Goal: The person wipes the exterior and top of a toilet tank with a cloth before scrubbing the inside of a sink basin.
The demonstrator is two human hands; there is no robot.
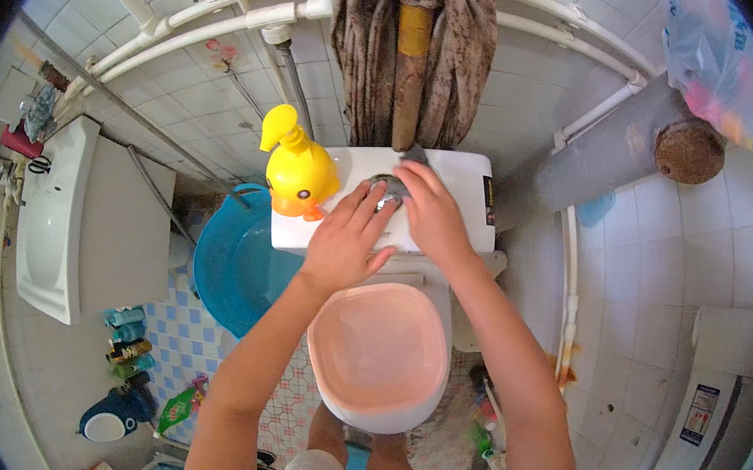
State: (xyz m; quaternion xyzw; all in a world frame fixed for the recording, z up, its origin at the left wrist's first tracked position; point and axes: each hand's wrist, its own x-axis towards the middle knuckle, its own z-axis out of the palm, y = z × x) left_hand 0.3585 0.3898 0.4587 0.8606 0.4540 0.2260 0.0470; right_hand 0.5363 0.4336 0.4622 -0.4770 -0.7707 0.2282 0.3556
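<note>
On the white toilet tank lid point(452, 174), my left hand point(348, 239) lies palm down, with its fingertips at the round chrome flush button point(388, 198). My right hand point(437, 217) is beside it, fingers bent over a small dark grey cloth point(416, 156). Part of that cloth is hidden beneath the fingers. A yellow duck-shaped pump bottle point(303, 176) stands at the left end of the lid. Below my hands, a pink plastic basin point(378, 349) rests on the toilet; it appears to hold water.
A blue tub point(224, 274) with water sits left of the toilet. Behind the tank hangs a brown mop head point(362, 48) around a pole point(407, 87). White pipes point(262, 16) cross the wall. A washbasin point(54, 222) is at left, a grey drainpipe point(598, 152) at right.
</note>
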